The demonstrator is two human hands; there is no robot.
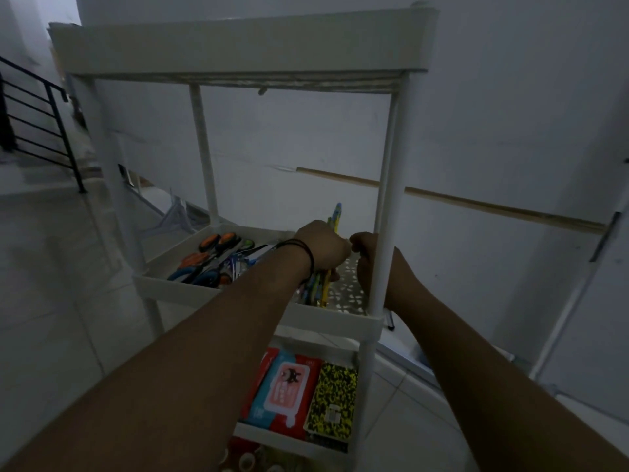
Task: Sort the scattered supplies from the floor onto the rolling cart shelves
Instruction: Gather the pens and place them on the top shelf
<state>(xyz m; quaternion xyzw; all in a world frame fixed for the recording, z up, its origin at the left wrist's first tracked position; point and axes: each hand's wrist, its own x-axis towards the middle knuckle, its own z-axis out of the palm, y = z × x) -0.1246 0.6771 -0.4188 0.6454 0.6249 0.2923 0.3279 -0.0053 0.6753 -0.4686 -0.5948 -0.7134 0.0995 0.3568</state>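
Note:
A white rolling cart (pixel 386 199) stands in front of me with several shelves. My left hand (pixel 325 248) is closed around a bundle of colourful pencils (pixel 335 212), held upright over the right part of the second shelf (pixel 183 289). My right hand (pixel 366 258) is beside it, partly behind the cart's front right post, fingers curled; I cannot make out whether it holds anything. Several scissors (pixel 211 257) with orange and blue handles lie on the left of that shelf.
The shelf below holds a red and blue wipes pack (pixel 284 390) and a yellow-black notebook (pixel 333 403). Tape rolls (pixel 248 461) show on the lowest level. A white wall is behind the cart, a black stair railing (pixel 37 124) at far left, pale floor tiles around.

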